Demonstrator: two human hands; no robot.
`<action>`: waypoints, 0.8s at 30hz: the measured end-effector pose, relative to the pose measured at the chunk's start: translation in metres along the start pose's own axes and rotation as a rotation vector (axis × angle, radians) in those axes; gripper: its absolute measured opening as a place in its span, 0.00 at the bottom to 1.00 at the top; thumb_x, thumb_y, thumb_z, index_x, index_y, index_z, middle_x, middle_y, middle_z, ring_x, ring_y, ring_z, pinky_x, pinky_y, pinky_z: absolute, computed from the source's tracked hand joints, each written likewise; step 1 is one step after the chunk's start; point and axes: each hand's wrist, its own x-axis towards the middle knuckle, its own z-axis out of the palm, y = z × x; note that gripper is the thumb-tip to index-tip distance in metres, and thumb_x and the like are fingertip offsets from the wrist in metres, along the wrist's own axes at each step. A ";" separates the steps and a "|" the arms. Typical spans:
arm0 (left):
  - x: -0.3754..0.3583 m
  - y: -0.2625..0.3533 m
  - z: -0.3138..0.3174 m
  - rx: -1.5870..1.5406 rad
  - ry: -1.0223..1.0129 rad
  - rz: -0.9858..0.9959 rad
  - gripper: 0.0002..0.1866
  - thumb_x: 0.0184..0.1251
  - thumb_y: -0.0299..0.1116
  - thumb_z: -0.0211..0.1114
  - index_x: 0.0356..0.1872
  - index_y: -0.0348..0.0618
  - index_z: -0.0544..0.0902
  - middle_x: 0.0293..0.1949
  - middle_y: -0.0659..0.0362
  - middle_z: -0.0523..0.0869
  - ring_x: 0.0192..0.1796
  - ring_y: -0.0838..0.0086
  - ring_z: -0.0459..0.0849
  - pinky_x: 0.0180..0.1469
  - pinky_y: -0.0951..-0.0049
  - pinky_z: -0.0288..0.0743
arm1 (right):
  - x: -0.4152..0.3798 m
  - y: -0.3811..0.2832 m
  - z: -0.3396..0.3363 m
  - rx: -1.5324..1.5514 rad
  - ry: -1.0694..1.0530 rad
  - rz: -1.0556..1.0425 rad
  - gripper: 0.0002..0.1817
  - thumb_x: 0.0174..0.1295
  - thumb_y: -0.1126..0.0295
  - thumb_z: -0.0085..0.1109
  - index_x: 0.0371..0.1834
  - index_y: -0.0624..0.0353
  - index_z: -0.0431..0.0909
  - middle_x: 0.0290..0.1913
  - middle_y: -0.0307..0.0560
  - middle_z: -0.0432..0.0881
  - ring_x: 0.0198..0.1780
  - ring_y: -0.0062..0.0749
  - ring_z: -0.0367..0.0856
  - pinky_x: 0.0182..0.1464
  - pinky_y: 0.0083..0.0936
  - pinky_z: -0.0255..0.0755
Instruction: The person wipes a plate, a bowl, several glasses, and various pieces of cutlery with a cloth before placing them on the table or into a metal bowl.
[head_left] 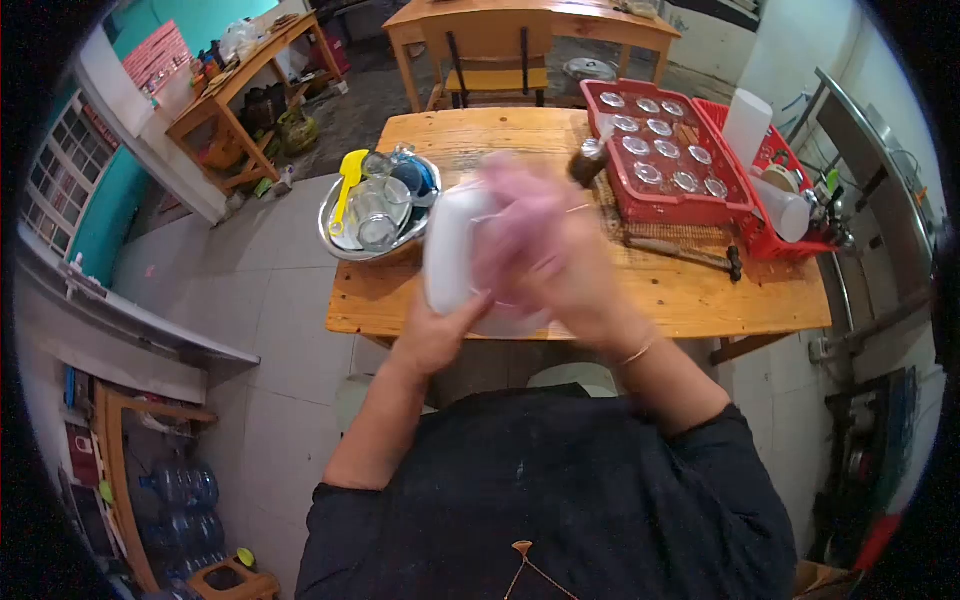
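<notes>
My left hand (437, 332) grips the lower left side of a white plastic container (452, 245), which is tilted up over the table's front edge. A pink cloth (522, 225), blurred by motion, lies across the container's opening. My right hand (575, 275) is closed on this cloth and presses it against the container; its fingers are smeared and partly hidden by the cloth. Just left of the container is a metal bowl (338, 243) with glass jars (377, 228) and a yellow spoon (349, 180).
On the wooden table (400, 310), a dark-filled jar (587, 162) stands beside a red crate (650, 205) of lidded jars. A hammer (685, 254) lies in front of it. A second red basket (765, 235) holds plastic containers. A chair (490, 40) stands behind the table.
</notes>
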 end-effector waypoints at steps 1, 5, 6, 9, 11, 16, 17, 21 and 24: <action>0.000 -0.011 0.004 0.116 -0.040 0.098 0.24 0.62 0.25 0.67 0.60 0.38 0.72 0.55 0.55 0.80 0.59 0.69 0.77 0.61 0.66 0.72 | -0.002 -0.021 0.021 -0.182 -0.105 0.007 0.24 0.48 0.61 0.67 0.50 0.55 0.79 0.65 0.52 0.73 0.70 0.49 0.65 0.71 0.65 0.45; -0.004 -0.005 0.012 -0.072 -0.096 0.199 0.26 0.62 0.25 0.67 0.62 0.39 0.72 0.56 0.58 0.79 0.58 0.72 0.77 0.60 0.69 0.72 | 0.003 -0.014 0.038 -0.349 -0.074 -0.045 0.28 0.49 0.62 0.63 0.57 0.51 0.79 0.69 0.46 0.71 0.77 0.53 0.53 0.72 0.67 0.34; -0.005 -0.005 0.009 -0.240 -0.137 0.179 0.25 0.62 0.24 0.66 0.62 0.38 0.72 0.55 0.58 0.80 0.56 0.73 0.78 0.58 0.71 0.73 | 0.006 0.000 0.038 -0.332 -0.083 -0.022 0.27 0.49 0.63 0.63 0.57 0.49 0.79 0.68 0.45 0.72 0.77 0.54 0.52 0.71 0.70 0.32; -0.009 0.004 0.003 -0.096 -0.095 -0.009 0.22 0.62 0.24 0.67 0.58 0.36 0.76 0.50 0.58 0.84 0.49 0.75 0.82 0.53 0.73 0.76 | -0.003 0.047 0.033 -0.378 0.015 0.207 0.20 0.53 0.62 0.62 0.51 0.49 0.82 0.60 0.42 0.80 0.75 0.52 0.59 0.73 0.59 0.38; -0.013 0.014 0.001 -0.196 0.038 0.013 0.20 0.61 0.23 0.67 0.55 0.34 0.78 0.45 0.56 0.85 0.47 0.73 0.84 0.51 0.71 0.77 | -0.013 0.069 0.018 -0.282 0.009 0.371 0.20 0.60 0.49 0.59 0.48 0.49 0.83 0.52 0.43 0.84 0.62 0.49 0.76 0.67 0.54 0.56; 0.000 0.026 -0.007 -0.543 0.182 0.044 0.23 0.66 0.25 0.63 0.62 0.35 0.72 0.54 0.51 0.81 0.54 0.66 0.82 0.57 0.66 0.77 | -0.056 0.113 -0.001 0.346 0.204 0.905 0.19 0.67 0.51 0.53 0.43 0.54 0.81 0.30 0.49 0.84 0.29 0.39 0.84 0.31 0.24 0.74; 0.002 0.027 -0.003 -0.591 0.191 0.017 0.24 0.67 0.26 0.62 0.63 0.36 0.70 0.56 0.51 0.80 0.56 0.66 0.81 0.58 0.66 0.76 | -0.055 0.110 -0.003 0.373 0.246 0.823 0.18 0.67 0.51 0.54 0.43 0.55 0.80 0.29 0.49 0.83 0.27 0.38 0.83 0.30 0.24 0.73; 0.019 0.013 0.029 -0.717 0.153 -0.036 0.27 0.73 0.35 0.56 0.68 0.37 0.62 0.61 0.50 0.74 0.63 0.61 0.75 0.66 0.59 0.71 | 0.001 0.036 -0.006 0.407 0.029 0.624 0.13 0.64 0.63 0.62 0.46 0.60 0.76 0.38 0.40 0.81 0.37 0.22 0.78 0.38 0.21 0.72; 0.020 0.005 0.040 -0.789 0.081 0.075 0.27 0.77 0.43 0.48 0.71 0.40 0.61 0.65 0.51 0.71 0.66 0.61 0.71 0.69 0.59 0.66 | 0.000 -0.008 0.046 -0.304 0.010 0.023 0.29 0.52 0.64 0.65 0.58 0.61 0.73 0.57 0.54 0.77 0.59 0.44 0.74 0.62 0.45 0.62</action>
